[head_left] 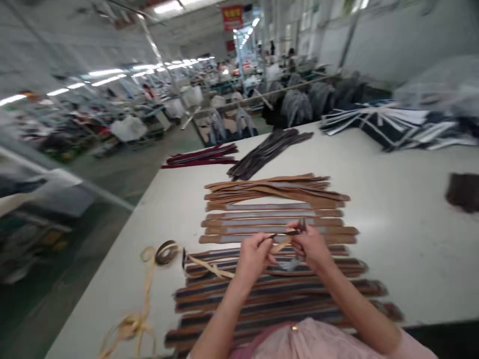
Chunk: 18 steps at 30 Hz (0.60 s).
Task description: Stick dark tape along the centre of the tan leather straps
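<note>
**Both hands pinch a thin strip above the laid-out bands**

The left hand (254,255) and right hand (313,247) are closed, each pinching one end of a thin dark strip (286,233) held level between them. A tan tape (209,268) trails from the left hand to a roll (167,252) further left on the table (392,239). Striped bands (277,294) lie directly below the hands, and brown bands (277,219) lie in rows just beyond the fingertips. The work appears to be at a fine fingertip stage, though blur hides the detail. A next move would call for steady tension and a firm pinch from both hands.
</note>
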Tool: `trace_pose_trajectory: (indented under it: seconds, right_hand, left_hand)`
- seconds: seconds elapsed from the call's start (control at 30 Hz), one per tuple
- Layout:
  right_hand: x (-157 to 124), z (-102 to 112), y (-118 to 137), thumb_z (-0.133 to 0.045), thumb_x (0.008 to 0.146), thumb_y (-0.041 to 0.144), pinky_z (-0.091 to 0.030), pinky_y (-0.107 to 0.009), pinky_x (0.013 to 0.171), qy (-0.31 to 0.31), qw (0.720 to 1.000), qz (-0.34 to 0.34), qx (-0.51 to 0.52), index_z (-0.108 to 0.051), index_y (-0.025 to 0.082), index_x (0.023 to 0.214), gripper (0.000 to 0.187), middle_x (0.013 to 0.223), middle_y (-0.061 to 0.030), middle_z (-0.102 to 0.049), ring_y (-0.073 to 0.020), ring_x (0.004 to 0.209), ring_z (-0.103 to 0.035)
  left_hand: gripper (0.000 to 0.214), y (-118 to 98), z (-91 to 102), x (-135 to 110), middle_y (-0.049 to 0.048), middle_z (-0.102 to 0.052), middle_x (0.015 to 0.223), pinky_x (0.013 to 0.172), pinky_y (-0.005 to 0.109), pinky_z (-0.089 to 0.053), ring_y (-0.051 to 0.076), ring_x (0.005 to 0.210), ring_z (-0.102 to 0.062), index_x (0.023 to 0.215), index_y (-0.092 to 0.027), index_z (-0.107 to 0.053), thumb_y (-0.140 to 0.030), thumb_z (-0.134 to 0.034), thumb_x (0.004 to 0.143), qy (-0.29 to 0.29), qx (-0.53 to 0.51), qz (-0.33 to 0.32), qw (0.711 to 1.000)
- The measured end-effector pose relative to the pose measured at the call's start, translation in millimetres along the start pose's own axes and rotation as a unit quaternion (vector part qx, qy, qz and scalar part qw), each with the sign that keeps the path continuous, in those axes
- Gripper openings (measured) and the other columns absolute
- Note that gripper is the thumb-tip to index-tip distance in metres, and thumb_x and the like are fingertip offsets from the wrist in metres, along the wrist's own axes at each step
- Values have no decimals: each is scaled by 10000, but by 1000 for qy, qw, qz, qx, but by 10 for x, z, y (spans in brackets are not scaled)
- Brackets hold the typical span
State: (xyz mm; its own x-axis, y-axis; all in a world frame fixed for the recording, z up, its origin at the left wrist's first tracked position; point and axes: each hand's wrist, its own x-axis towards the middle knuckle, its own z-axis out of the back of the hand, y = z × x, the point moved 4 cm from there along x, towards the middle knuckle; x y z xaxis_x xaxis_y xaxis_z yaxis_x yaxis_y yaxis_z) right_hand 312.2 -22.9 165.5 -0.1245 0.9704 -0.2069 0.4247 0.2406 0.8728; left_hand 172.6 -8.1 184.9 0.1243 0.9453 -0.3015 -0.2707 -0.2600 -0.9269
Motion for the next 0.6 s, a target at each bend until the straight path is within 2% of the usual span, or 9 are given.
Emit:
trace_pose_trajectory:
  seconds: [0.07,0.1,0.17,0.23,0.3,0.33,0.43,0.53,0.6]
  right_hand:
    - [289,133,-28,-649,649,324,-187,-145,286,-50,998,11,21,-497,164,780,256,407,123,-296,-20,304,-229]
    - [380,161,-36,-654,626,318,-155,-145,282,-61,998,17,26,-489,170,751,255,392,130,-267,-15,297,-200]
    - [455,162,-44,-649,602,313,-151,-150,285,-71,997,25,19,-489,172,723,245,391,128,-270,-16,299,-198]
    - [441,153,-48,-635,601,310,-156,-158,294,-84,996,25,-6,-494,171,704,223,390,125,-269,-20,306,-197]
    - [406,174,-42,-613,620,302,-173,-166,316,-99,994,30,-46,-503,168,679,183,393,116,-272,-27,324,-210]
    - [393,193,-31,-604,630,295,-191,-169,333,-106,991,37,-73,-510,165,666,165,401,108,-287,-30,339,-227]
    - [357,231,39,-579,661,273,-276,-177,422,-108,978,85,-157,-532,154,645,129,474,71,-388,-46,430,-322]
    - [297,220,129,-534,705,261,-330,-188,524,-107,957,137,-232,-539,154,649,120,570,42,-475,-70,546,-404]
    - [253,220,171,-505,730,256,-338,-192,552,-123,943,153,-270,-536,157,646,134,592,36,-499,-78,575,-426]
  left_hand:
    - [283,8,67,98,-22,-523,434,359,166,-298,87,352,-456,772,-130,-578,-392,-470,757,27,12,7,1000]
    - [292,3,95,117,-7,-555,477,366,173,-310,88,368,-462,781,-132,-580,-400,-466,762,35,28,-3,999]
    - [273,-34,139,116,45,-629,698,435,204,-387,114,505,-543,781,-148,-598,-384,-462,771,32,80,-53,995]
    - [226,-97,159,109,76,-607,942,630,272,-468,169,780,-593,774,-172,-623,-336,-468,772,11,157,-126,979]
    - [191,-155,150,123,85,-551,1075,834,349,-430,207,997,-532,780,-189,-636,-290,-475,768,-9,230,-184,956]
    - [181,-178,133,138,86,-536,1099,888,371,-396,215,1046,-504,791,-194,-636,-275,-475,769,-15,257,-202,945]
    - [187,-210,22,183,69,-572,1030,879,355,-397,196,992,-529,840,-206,-621,-259,-449,787,19,271,-218,937]
    - [235,-189,-135,192,18,-617,798,739,285,-445,150,774,-579,984,-217,-565,-255,-416,806,86,201,-177,960]
    - [246,-186,-222,178,1,-608,730,669,252,-447,133,688,-572,1014,-211,-539,-263,-414,809,105,159,-149,970]
